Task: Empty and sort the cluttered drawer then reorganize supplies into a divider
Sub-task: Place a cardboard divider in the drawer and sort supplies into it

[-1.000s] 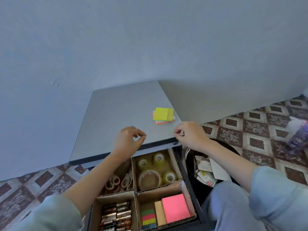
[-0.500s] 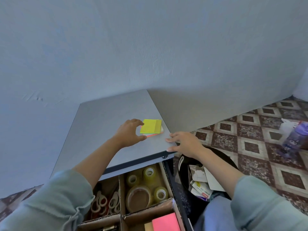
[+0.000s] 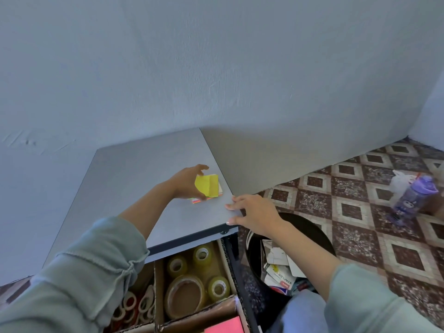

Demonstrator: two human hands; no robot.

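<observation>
A stack of sticky notes (image 3: pixel 209 187), yellow on top with orange and green edges below, lies near the right edge of the grey desk top (image 3: pixel 134 174). My left hand (image 3: pixel 187 183) curls round the stack, thumb under its near edge and fingers over the far side. My right hand (image 3: pixel 252 212) rests on the desk's front right corner with fingers spread. Below the desk, the open drawer holds a cardboard divider (image 3: pixel 157 284) with tape rolls (image 3: pixel 189 277), scissors (image 3: pixel 139 306) and a pink note pad (image 3: pixel 228 326) in separate compartments.
A black waste bin (image 3: pixel 322 239) with paper scraps and packaging stands right of the drawer. A purple bottle (image 3: pixel 412 200) and a white plastic bag sit on the patterned tile floor at the far right. A blue wall rises behind the desk.
My left hand has reached forward from the desk's front edge and closed round the sticky notes. My right hand opened and settled on the desk corner. The view has tilted up.
</observation>
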